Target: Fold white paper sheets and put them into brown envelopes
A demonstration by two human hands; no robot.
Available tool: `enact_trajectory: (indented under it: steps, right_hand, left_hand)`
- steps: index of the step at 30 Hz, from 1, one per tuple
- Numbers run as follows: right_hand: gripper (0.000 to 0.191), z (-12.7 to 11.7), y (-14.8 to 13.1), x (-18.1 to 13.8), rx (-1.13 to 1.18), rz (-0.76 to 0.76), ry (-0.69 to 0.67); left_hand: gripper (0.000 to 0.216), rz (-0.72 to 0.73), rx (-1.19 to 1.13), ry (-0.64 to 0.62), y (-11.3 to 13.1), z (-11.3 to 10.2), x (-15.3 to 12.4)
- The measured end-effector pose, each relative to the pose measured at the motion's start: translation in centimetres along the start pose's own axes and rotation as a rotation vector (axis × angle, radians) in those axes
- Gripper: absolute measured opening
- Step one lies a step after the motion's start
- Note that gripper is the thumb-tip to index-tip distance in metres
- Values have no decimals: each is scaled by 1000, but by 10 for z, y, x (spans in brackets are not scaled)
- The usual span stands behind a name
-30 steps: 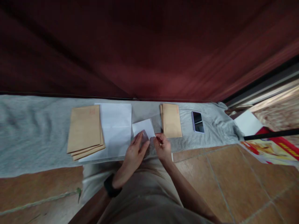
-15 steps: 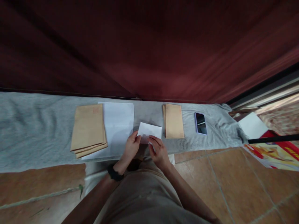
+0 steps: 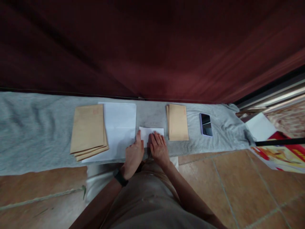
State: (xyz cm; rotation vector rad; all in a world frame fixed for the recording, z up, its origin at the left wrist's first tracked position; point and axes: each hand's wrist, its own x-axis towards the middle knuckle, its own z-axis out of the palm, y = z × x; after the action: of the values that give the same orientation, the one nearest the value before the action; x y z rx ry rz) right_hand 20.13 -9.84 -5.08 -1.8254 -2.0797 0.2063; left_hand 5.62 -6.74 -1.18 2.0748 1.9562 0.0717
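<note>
A small folded sheet of white paper (image 3: pixel 147 134) lies flat on the grey cloth, close to its front edge. My left hand (image 3: pixel 134 154) rests at the paper's left side, index finger stretched out along it and the other fingers curled. With its fingers laid flat, my right hand (image 3: pixel 159 148) presses on the right part of the paper. Larger white sheets (image 3: pixel 120 127) lie just left of my hands. Brown envelopes (image 3: pixel 87 128) overlap them in a fanned stack. To the right of the folded paper sit more brown envelopes (image 3: pixel 178 124).
A phone (image 3: pixel 206 124) lies on the grey cloth (image 3: pixel 35 133) at the right. Behind the cloth rises a dark red fabric (image 3: pixel 152 63). A red and yellow box (image 3: pixel 283 156) stands at the far right, behind a dark bar (image 3: pixel 278 142). Tiled floor (image 3: pixel 207 184) shows in front.
The folded paper was held tilted between both hands and now lies flat on the cloth. My right hand has flattened onto it, and my left index finger has stretched out along its left side.
</note>
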Motion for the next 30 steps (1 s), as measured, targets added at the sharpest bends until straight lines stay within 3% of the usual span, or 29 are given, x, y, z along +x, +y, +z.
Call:
enact_trajectory:
  steps: [14,19,24,30]
  right_hand:
    - [52,1,6,5,9,-49,-21]
    - [54,6,3,1,-10,-25,-11]
    - [57,8,6,-2,-44,-71,-23]
    - [61,6,9,-11,-50,-18,28]
  left_hand:
    - [54,61,115,-90,-4,-4,-4]
    - [49,188,82,30,-4,-3,-9]
    - [57,432,-72,149,8,17,-8]
    - [72,393,-83,152,3,42,-8]
